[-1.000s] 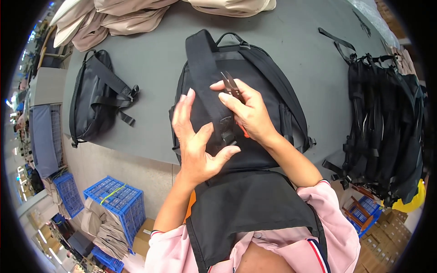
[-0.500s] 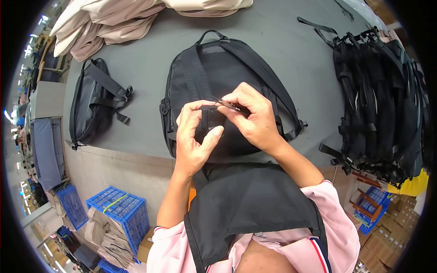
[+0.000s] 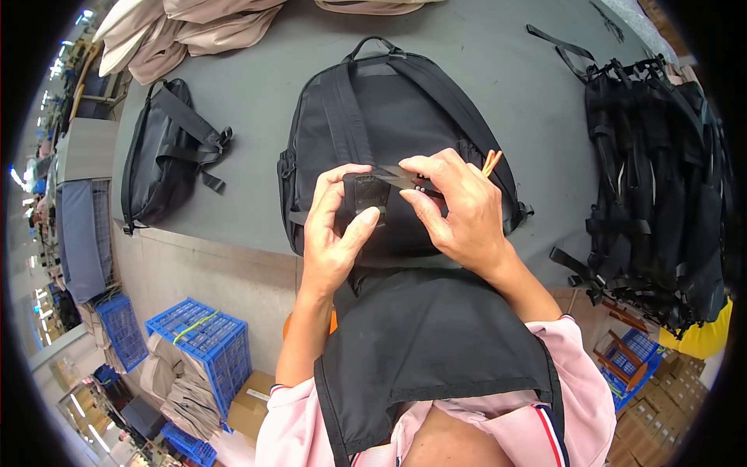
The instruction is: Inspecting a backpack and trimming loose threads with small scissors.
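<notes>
Since a second ago both hands have drawn together over the black fabric backpack (image 3: 397, 140), lying straps-up on the grey tabletop (image 3: 513, 78). The left hand (image 3: 334, 229) pinches a black strap end (image 3: 366, 193) taut; the right hand (image 3: 455, 210) closes on small metal snips (image 3: 416, 185), apparently trimming. More black backpacks (image 3: 661, 171) are stacked right.

Bright, even overhead light is filling the scene, casting only soft, faint shadows under the black backpack (image 3: 397, 140) on the grey table (image 3: 506, 70). Small ceiling lamps are glaring at the far left edge. The fisheye lens is bending straight lines toward the rim, and a black vignette is ringing the frame. The centre is staying sharp; the edges are smearing slightly.
</notes>
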`<state>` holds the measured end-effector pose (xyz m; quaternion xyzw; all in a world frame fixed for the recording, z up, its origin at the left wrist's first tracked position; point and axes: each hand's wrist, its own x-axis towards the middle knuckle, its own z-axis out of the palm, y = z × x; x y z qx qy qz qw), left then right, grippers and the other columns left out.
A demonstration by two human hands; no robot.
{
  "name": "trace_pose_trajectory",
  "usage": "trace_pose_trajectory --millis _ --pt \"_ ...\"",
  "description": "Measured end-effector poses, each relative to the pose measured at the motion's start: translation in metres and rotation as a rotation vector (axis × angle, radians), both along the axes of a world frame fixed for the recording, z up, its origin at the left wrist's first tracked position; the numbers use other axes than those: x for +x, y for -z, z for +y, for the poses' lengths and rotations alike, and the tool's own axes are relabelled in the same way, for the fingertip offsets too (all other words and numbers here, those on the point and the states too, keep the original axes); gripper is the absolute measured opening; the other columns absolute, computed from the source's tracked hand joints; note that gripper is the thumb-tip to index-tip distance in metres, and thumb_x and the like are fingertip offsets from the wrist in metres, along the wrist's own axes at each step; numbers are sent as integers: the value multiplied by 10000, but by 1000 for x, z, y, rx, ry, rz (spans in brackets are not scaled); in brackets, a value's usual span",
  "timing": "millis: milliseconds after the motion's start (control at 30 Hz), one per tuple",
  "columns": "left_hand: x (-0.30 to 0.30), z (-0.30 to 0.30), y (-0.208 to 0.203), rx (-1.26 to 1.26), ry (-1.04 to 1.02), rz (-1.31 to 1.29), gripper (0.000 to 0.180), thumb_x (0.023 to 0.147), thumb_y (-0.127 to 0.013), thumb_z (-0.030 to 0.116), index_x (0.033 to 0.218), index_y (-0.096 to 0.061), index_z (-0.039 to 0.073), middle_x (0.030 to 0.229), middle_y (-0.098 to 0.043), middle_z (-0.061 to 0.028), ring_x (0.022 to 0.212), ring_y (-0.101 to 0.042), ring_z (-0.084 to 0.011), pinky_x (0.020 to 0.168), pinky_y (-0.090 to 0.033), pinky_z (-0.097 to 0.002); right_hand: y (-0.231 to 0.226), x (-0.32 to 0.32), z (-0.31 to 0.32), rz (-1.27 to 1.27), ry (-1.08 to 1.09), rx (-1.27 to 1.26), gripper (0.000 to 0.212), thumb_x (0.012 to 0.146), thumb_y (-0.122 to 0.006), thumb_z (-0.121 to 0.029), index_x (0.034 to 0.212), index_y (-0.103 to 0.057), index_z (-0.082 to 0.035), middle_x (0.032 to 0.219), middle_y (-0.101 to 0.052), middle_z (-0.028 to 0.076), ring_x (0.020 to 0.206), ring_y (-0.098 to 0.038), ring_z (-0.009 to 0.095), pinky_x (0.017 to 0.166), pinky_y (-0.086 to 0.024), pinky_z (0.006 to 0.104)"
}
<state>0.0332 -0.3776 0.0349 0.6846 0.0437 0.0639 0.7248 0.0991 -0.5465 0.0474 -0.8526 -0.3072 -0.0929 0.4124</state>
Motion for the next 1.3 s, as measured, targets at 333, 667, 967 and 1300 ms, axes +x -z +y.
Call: trace_pose_trajectory --millis 333,667,967,1300 --pt "3 -3 1 124 -25 22 258 792 -654 80 1024 -617 -27 1165 -536 -102 1038 -522 -181 880 -426 -294 0 4 -8 -165 -1 -99 273 753 -707 -136 1006 -612 -97 775 -544 14 616 -541 189 555 -381 315" --pt "3 1 4 135 4 14 243 788 -633 76 1005 -618 -32 1138 -548 -100 1014 -538 -178 865 -440 -289 0 11 -11 -221 -107 -117 340 689 -740 -100 1016 -646 -102 769 -578 19 585 -527 197 548 -391 319" --pt "2 3 3 158 2 5 266 772 -625 88 1007 -614 -36 1095 -568 -105 996 -551 -194 874 -434 -302 -3 13 -12 -239 -134 -140 336 674 -746 -95 998 -656 -96 764 -573 17 588 -535 184 543 -381 315" --pt "2 11 -2 184 117 67 290 747 -590 120 990 -612 -37 1067 -573 -108 999 -543 -201 890 -416 -311 7 29 -18 -169 -322 -66 224 737 -679 -107 958 -648 -125 751 -557 29 593 -542 189 540 -417 313"
